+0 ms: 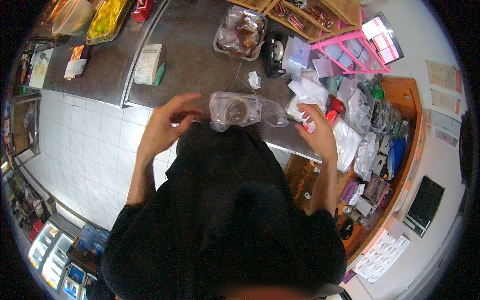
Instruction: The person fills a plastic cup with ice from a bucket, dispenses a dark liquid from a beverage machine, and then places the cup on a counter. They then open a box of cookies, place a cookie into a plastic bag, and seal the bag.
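On the dark counter (185,55), near its front edge, lies a clear plastic bag (255,107) with a round, see-through container (237,111) inside. Its loose end stretches out to the right. My left hand (169,124) hovers left of the bag, fingers curved and apart, with nothing in it. To the right of the bag, my right hand (320,131) has its thumb and fingers spread, in front of crumpled white plastic bags (306,95); whether it touches them I cannot tell.
A plastic tray of packets (241,32) and a black tape dispenser (275,54) stand farther back. A paper slip (148,64) lies beside a green object (159,75). Pink racks (345,52), loose bags and an orange-brown wooden shelf edge (407,95) crowd the right.
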Tool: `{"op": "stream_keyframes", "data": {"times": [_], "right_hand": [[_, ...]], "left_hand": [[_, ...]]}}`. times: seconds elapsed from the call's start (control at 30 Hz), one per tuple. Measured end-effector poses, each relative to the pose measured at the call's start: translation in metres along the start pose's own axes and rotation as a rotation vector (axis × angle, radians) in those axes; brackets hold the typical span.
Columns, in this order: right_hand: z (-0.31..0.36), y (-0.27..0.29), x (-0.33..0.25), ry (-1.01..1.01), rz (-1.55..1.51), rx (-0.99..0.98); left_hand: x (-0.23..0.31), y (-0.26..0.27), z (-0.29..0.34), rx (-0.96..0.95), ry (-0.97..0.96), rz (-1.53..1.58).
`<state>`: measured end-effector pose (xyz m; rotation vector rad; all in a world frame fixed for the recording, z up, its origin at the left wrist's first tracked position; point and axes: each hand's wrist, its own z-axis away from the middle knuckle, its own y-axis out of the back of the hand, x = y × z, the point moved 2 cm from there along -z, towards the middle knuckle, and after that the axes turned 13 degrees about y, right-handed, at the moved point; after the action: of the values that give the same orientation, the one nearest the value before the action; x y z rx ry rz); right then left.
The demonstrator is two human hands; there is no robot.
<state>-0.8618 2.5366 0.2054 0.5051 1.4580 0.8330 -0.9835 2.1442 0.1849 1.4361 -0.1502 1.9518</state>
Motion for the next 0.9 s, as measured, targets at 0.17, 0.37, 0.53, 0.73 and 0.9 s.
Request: {"op": "stream_keyframes", "data": {"times": [0.17, 0.37, 0.53, 0.73, 0.9], "right_hand": [[-0.030, -0.096, 0.036, 0.073, 0.056, -0.039], [-0.073, -0.170, 0.024, 0.227, -0.180, 0.050], [-0.070, -0.167, 0.017, 0.100, -0.090, 0.260], [-0.058, -0.174, 0.006, -0.156, -0.216, 0.348], [-0.035, -0.153, -0.023, 0.192, -0.256, 0.337]], "left_hand": [[-0.052, -0.058, -0.046, 0.208, -0.116, -0.464], [-0.099, -0.150, -0.108, 0.171, -0.648, -0.517], [-0.089, -0.145, -0.087, 0.224, -0.404, 0.162], [-0.068, -0.175, -0.074, 0.385, -0.563, -0.745], [-0.069, -0.188, -0.107, 0.583, -0.407, -0.695]]}}
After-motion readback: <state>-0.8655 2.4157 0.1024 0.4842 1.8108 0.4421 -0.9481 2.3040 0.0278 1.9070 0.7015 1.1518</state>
